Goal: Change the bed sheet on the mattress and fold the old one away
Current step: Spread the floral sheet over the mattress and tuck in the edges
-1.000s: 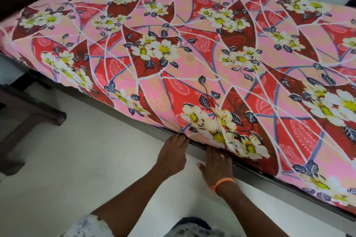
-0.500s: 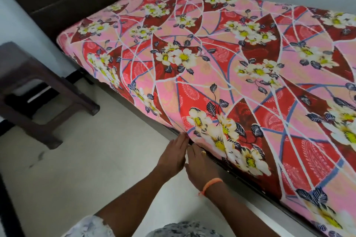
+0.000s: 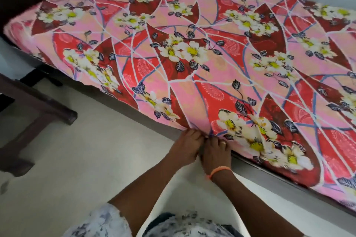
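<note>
Where the two hands meet at the near edge of the bed, the left hand (image 3: 185,147) and the right hand (image 3: 215,152) touch side by side, fingertips pushed into the sheet (image 3: 192,75) at its low edge. It looks like they pinch the cloth, though the fingers are partly hidden. That sheet is soft, light and floppy, so it bunches easily; the hem is the best place to hold. Farther off, it lies smooth over the whole mattress (image 3: 13,31).
</note>
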